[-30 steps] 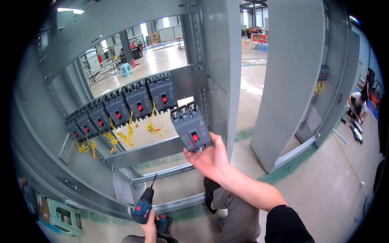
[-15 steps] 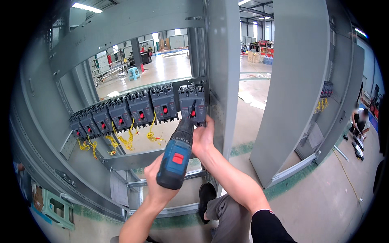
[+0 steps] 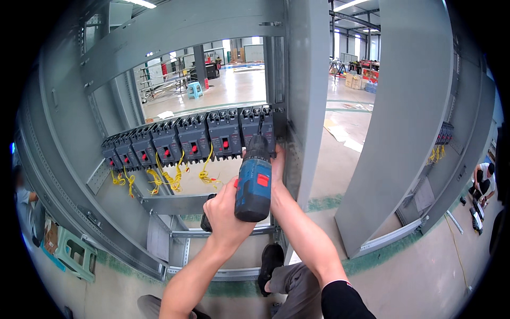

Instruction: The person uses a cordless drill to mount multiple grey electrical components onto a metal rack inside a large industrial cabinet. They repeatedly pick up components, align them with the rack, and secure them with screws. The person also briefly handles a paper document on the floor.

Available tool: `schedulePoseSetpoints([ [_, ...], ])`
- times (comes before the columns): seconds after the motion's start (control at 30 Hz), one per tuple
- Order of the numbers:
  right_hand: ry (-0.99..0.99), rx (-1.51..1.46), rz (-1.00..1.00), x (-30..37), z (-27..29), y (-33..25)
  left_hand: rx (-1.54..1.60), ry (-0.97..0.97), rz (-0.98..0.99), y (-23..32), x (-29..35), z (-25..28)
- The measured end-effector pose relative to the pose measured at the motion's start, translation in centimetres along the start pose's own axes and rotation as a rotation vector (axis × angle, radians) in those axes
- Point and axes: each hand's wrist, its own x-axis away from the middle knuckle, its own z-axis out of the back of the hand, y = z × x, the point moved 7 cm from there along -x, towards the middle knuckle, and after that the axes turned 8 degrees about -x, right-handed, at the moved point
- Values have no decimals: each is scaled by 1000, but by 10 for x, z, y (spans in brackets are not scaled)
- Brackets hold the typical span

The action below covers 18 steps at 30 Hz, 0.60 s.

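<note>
My left hand [image 3: 227,211] is closed round the grip of a blue and black cordless drill [image 3: 254,192]. The drill points up and away from me, its long thin bit over the front of the rightmost circuit breaker [image 3: 248,123]. Where the tip sits I cannot tell. Behind the drill, my right hand [image 3: 278,166] holds that breaker at its lower right corner; the drill covers part of the fingers. To its left, several matching dark grey breakers with red toggles, such as the neighbouring breaker [image 3: 223,133], stand in a row. Coiled yellow wires [image 3: 171,178] hang from them.
The grey metal cabinet frame [image 3: 175,45] surrounds the row, with an upright panel [image 3: 303,106] close by my right arm. A green stool [image 3: 77,254] stands at lower left. People [image 3: 483,181] are at both sides, with another cabinet panel [image 3: 404,117] at right.
The rightmost breaker has shifted left, closing the gap to its neighbour. The drill has swung more upright and its bit now sits higher on the breaker. My view has turned slightly.
</note>
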Motion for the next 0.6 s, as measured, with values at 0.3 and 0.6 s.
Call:
schedulePoseSetpoints([
  [0.3, -95, 37, -197, 12, 0, 8, -67, -49, 86, 20, -6, -5],
  [0.6, -311, -93, -74, 21, -5, 5, -124, -100, 183, 23, -6, -9],
])
